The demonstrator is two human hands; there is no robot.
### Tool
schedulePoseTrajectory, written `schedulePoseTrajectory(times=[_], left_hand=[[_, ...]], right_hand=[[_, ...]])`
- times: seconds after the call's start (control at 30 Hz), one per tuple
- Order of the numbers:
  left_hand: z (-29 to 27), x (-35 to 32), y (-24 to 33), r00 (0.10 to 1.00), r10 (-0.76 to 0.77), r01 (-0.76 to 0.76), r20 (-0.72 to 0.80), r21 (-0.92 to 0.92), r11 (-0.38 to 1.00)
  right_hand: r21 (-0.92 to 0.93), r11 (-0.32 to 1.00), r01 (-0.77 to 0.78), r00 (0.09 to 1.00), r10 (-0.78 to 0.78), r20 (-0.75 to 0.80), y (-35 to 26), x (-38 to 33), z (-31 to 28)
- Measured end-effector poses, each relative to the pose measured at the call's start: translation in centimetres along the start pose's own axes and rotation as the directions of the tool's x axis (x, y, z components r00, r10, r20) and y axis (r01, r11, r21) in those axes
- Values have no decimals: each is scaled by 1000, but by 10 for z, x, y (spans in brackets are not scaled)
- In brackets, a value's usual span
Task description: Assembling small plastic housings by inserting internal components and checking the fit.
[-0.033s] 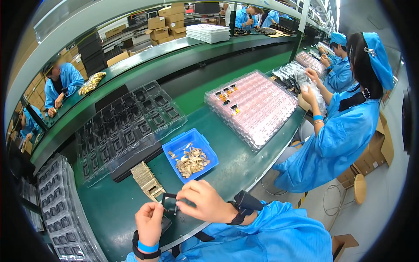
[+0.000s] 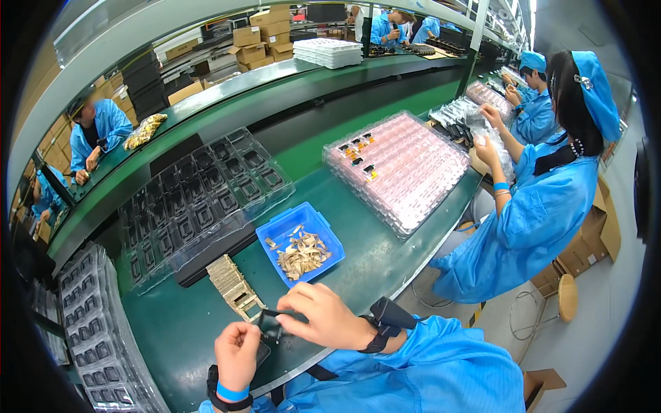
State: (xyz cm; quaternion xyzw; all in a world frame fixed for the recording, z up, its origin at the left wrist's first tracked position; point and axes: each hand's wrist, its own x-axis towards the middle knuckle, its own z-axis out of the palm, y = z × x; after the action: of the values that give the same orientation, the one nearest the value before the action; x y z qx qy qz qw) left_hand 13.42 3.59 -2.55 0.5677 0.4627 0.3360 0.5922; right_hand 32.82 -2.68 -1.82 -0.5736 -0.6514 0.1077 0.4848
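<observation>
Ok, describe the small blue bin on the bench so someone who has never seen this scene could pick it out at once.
Start at the long green workbench. Between the clear tray of black parts and the pink tray sits the blue bin, just beyond the right hand. It is the only open blue container, holding loose tan pieces.

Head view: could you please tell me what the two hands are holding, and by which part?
Both the left hand and right hand pinch one small black part between them, fingers on its opposite ends.
</observation>
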Motion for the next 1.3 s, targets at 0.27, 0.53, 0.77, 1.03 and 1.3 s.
schedulePoseTrajectory(times=[0.27, 0.53, 0.77, 1.03, 1.3], left_hand=[[-20, -24, -3, 960, 250, -279, 124, 402, 872], [-27, -38, -4, 951, 309, -270, -9, 462, 845], [-48, -54, -35, 872, 470, -283, -138, 641, 713], [-46, -73, -65, 930, 357, -194, -89, 704, 684], [-47, -74, -74, 904, 405, -223, -136, 659, 719]], right_hand=[[169, 949, -265, 898, 179, 402, -11, -2, 7], [176, 944, -278, 899, 191, 395, -5, -2, 29], [359, 737, -573, 815, 469, 340, 20, 1, 21], [307, 672, -673, 713, 481, 509, 5, 3, 44], [298, 560, -773, 599, 492, 632, -4, -13, 70]])
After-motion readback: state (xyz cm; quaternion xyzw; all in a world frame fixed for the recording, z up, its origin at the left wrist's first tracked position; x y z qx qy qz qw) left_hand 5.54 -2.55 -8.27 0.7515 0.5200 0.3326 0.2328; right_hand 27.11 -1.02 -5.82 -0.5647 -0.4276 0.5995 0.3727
